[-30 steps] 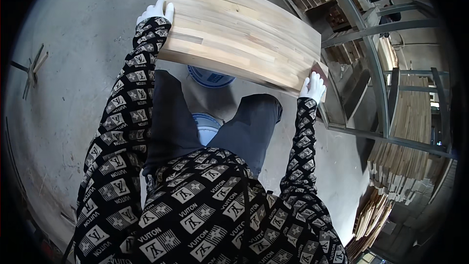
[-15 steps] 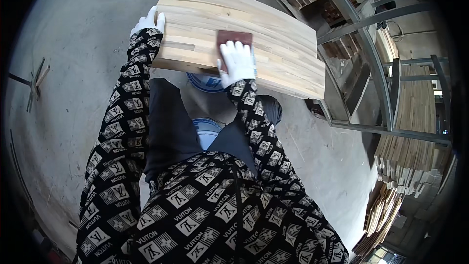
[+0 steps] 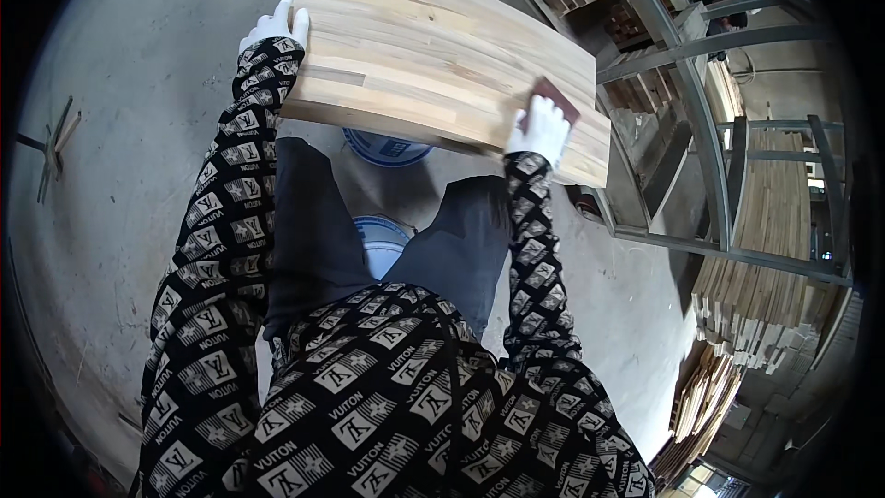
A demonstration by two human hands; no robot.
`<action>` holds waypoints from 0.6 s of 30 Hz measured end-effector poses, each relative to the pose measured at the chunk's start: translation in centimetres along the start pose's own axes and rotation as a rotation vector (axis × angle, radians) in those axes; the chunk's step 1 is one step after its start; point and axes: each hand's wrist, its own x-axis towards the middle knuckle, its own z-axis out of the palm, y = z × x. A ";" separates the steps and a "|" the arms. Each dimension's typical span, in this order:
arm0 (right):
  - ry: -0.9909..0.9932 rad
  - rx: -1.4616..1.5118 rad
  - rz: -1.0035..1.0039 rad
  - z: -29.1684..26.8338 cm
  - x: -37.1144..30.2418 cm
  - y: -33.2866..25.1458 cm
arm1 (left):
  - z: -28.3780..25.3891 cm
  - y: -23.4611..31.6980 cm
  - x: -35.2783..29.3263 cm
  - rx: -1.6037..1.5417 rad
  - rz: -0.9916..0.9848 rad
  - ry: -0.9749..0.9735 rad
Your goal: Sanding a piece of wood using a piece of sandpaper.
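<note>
A pale laminated wood board lies in front of me, its strips of differing tone running lengthwise. My left hand, in a white glove, grips the board's left end, with the fingers partly hidden at the edge. Towards the right end, my white-gloved right hand holds a reddish-brown piece of sandpaper against the top face. The hand and the sandpaper are slightly blurred. Under the board's near edge stands a blue bucket, mostly covered by the board.
Another blue-rimmed bucket is between my legs. To the right stands a grey metal frame rack, with stacked wood strips beyond it. A thin-legged metal stand is at the left on the concrete floor. People are at the far upper right.
My right hand has slid the sandpaper rightward across the board, from near the middle towards the right end. The left hand keeps its hold on the left end.
</note>
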 end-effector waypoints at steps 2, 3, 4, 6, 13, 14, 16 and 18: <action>-0.045 0.097 -0.119 -1.8 1.3 -7.3 | -0.1 0.4 -0.1 0.006 0.016 0.007; 0.042 0.212 -0.222 -2.1 1.1 -10.7 | 0.0 0.3 -0.1 0.002 0.029 0.027; 0.132 0.325 -0.324 -2.3 0.9 -12.8 | 0.2 0.2 -0.1 -0.002 0.042 0.047; 0.139 0.379 -0.376 -2.1 1.2 -12.8 | 0.4 1.0 -0.1 -0.018 0.067 0.063; -0.051 0.186 -0.280 -1.1 1.2 -0.1 | -0.2 0.2 -0.8 -0.041 0.057 0.032; 0.028 0.172 -0.262 0.0 0.6 3.7 | 0.1 0.1 -0.8 -0.044 0.050 0.025; 0.127 0.071 -0.211 2.2 -0.8 10.7 | -0.1 -0.3 -0.3 -0.037 0.021 0.011; 0.159 -0.027 -0.163 3.2 -1.7 14.2 | 0.3 0.7 0.0 -0.054 0.026 -0.008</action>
